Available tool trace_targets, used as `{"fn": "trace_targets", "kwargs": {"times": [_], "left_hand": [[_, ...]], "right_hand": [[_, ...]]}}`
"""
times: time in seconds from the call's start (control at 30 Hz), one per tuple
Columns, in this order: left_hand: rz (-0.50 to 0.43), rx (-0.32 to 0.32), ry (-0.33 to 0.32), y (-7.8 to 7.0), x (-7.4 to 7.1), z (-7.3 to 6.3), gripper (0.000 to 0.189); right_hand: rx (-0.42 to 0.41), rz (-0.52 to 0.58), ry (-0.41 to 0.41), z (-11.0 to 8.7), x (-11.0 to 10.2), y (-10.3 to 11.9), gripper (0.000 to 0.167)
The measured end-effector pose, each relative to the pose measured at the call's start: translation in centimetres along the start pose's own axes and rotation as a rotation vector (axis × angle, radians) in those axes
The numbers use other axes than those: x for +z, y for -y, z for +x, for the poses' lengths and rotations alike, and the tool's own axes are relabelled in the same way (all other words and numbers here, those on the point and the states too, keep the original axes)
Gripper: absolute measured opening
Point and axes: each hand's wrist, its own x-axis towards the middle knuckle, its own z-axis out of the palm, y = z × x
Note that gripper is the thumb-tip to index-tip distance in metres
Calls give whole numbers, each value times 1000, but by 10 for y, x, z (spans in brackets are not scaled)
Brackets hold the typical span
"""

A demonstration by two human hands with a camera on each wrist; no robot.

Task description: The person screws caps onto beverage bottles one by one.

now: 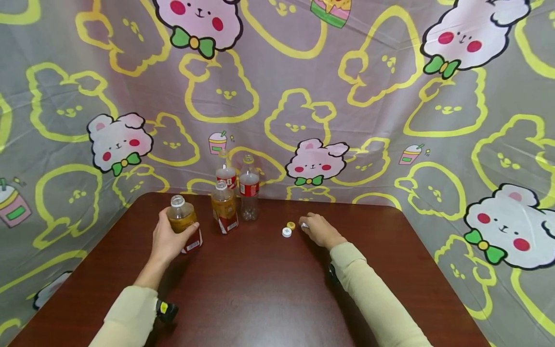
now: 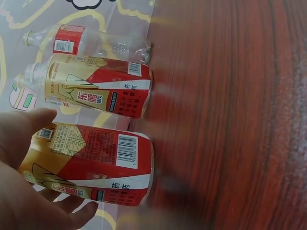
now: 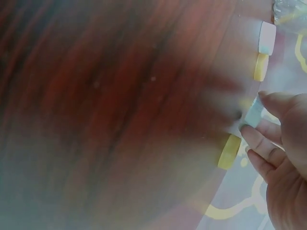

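My left hand [image 1: 166, 238] grips a plastic bottle [image 1: 183, 219] with a gold and red label around its middle. This bottle stands upright at the table's left side, its mouth uncapped. Over on the right, my right hand [image 1: 321, 230] pinches a white bottle cap [image 3: 253, 112] between thumb and fingertips, low over the table. Just left of that hand lie another white cap [image 1: 286, 232] and a yellow cap [image 1: 291, 225], side by side. The right wrist view shows a second yellow cap [image 3: 229, 151] close beside the fingers, on their other side.
A matching gold and red bottle [image 1: 224, 209] stands right of the held one. Behind it are two clear bottles with red labels, one nearer the middle [image 1: 249, 188] and one further back [image 1: 225, 176]. A patterned cloth [image 1: 295, 72] hangs behind the dark wooden table [image 1: 260, 289].
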Motion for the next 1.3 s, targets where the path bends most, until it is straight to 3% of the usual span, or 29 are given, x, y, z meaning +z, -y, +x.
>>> {"fn": "trace_targets", "kwargs": {"times": [0.23, 0.47, 0.8, 1.3], "left_hand": [[11, 3, 11, 2, -1, 1, 88], [19, 24, 5, -3, -3, -1, 88], [46, 165, -35, -12, -4, -4, 81], [74, 356, 42, -34, 3, -17, 78]], "right_hand": [[-45, 45, -54, -1, -3, -4, 16], [-29, 81, -94, -1, -11, -3, 16], [-14, 117, -165, -7, -32, 0, 18], [-39, 182, -298, -27, -58, 14, 23]]}}
